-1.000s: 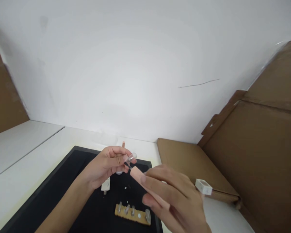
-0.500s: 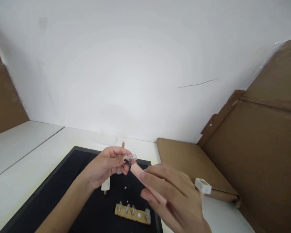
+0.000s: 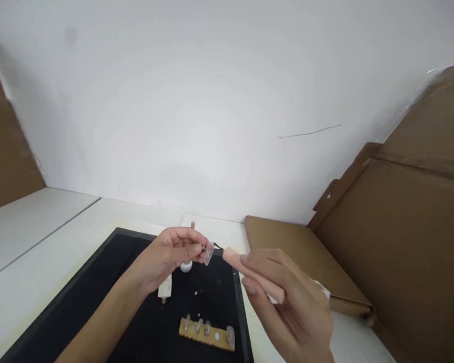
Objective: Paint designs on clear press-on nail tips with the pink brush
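Between the thumb and fingers of my left hand (image 3: 177, 252) is a small clear piece (image 3: 209, 253), held by a short metallic part. My right hand (image 3: 287, 297) grips a pink handle (image 3: 255, 275) whose thin dark tip reaches the top edge of the clear piece; whether they touch is hard to tell. Below the hands, a yellowish strip (image 3: 208, 339) lies on the black mat (image 3: 147, 322), with several clear pieces standing on it and a white spot between them.
A white bottle (image 3: 165, 287) and a round white lid-like item (image 3: 186, 266) are beside my left hand. Flat cardboard (image 3: 287, 242) lies at the right. A white block (image 3: 321, 288) is partly hidden behind my right hand. Cardboard walls stand at both sides.
My right hand has moved right with the pink handle, drawing its tip away from my left fingers. The clear piece has turned from nearly flat to more upright.
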A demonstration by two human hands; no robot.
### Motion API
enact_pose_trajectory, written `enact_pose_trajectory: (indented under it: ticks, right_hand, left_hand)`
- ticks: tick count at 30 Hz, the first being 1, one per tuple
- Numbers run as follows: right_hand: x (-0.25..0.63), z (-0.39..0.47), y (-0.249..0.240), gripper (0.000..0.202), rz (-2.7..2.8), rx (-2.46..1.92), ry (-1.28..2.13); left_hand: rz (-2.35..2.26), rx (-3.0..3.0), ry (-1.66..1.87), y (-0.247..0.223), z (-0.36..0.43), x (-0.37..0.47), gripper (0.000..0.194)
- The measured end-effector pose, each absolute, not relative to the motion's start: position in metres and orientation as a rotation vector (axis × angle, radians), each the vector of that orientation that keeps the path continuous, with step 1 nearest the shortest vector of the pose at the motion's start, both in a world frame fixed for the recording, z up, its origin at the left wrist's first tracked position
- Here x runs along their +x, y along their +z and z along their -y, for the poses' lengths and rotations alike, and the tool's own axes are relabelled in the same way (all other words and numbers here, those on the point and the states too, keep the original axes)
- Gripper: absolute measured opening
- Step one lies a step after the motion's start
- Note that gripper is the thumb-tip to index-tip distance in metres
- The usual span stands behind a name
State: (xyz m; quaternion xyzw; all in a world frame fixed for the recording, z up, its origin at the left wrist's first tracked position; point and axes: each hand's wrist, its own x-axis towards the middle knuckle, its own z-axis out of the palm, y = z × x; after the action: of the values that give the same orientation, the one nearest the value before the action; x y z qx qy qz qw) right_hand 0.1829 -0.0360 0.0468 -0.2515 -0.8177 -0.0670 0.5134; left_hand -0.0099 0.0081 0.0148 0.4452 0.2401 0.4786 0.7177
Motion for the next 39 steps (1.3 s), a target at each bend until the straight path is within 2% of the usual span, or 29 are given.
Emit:
enact_pose_trajectory:
  ticks: [8, 30, 35, 39]
  right_hand:
    - [0.1824, 0.0356, 0.0448, 0.016, 1.956, -0.582, -0.05]
    - [0.1832, 0.035, 0.0459, 0.025, 1.967, -0.572, -0.12]
    - [0.1841, 0.0346, 0.0457, 0.02, 2.003, -0.535, -0.048]
    - [0.1856, 0.0342, 0.0459, 0.026, 1.981, -0.581, -0.112]
  left_hand:
    - [-0.55, 0.991, 1.099, 0.0133, -0.0087, -0.0077, 0.017]
    - [-0.56, 1.004, 1.103, 0.0145, -0.0087, -0.0063, 0.011]
    - [-0.544, 1.0, 1.104, 0.015, -0.0099, -0.0057, 0.012]
    - [-0.548, 0.997, 1.103, 0.0139, -0.0107, -0.0055, 0.012]
